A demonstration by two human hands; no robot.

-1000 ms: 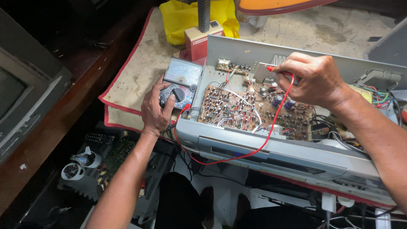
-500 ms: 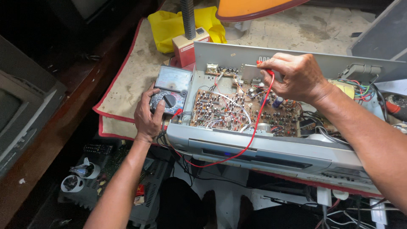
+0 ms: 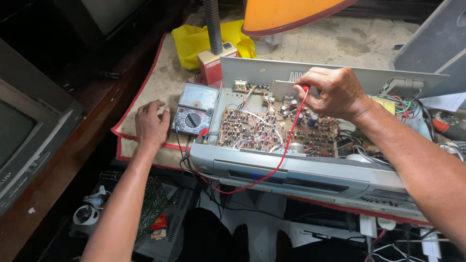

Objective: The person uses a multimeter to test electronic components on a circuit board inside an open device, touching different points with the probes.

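Since the earlier frame the left hand (image 3: pixel 150 125) has slid off the analog multimeter (image 3: pixel 194 110) — fingers released, flat just left of it — while the right hand (image 3: pixel 332 92) pinches the red probe (image 3: pixel 305 89) over the circuit board (image 3: pixel 272 130).

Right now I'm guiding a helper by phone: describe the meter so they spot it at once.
Find the open grey metal case with the brown circuit board. The meter lies flat against its left end, beside the left hand. Only it has a pale needle window above a round black dial.
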